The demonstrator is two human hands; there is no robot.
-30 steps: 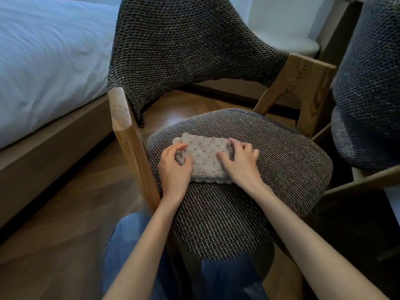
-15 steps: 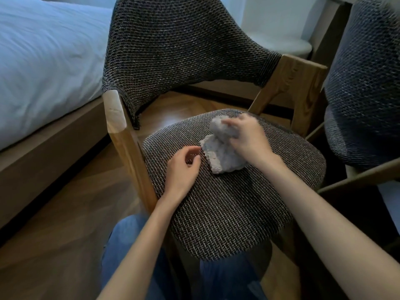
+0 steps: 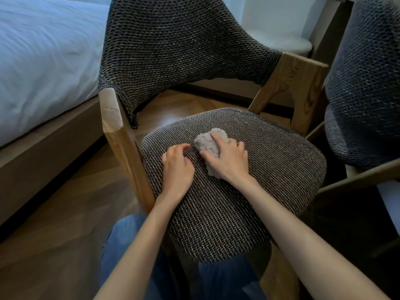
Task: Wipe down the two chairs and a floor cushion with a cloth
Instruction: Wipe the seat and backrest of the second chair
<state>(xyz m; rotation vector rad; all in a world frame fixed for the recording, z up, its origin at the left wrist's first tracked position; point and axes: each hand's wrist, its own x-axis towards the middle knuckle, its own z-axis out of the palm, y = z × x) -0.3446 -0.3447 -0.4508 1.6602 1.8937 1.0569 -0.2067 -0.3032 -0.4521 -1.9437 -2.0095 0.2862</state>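
A wooden chair with a dark woven seat (image 3: 270, 180) and backrest stands right in front of me. A bunched pale grey cloth (image 3: 205, 141) lies on the middle of the seat. My right hand (image 3: 227, 161) lies on top of the cloth and presses it down, with fingers spread over it. My left hand (image 3: 176, 167) rests on the seat just left of the cloth with its fingers loosely curled, holding nothing. A second chair (image 3: 363, 100) of the same weave stands at the right edge. No floor cushion is in view.
A bed with a white cover (image 3: 43, 61) on a wooden base runs along the left. A round white stool or table (image 3: 281, 43) stands behind the chair. Wooden floor (image 3: 65, 213) shows at the lower left, and my knees in blue jeans (image 3: 129, 245) are below the seat.
The cloth lay flat under both hands, then my right hand lifted and bunched it. Now the right hand presses the bunched cloth on the seat, and the left hand has let go.
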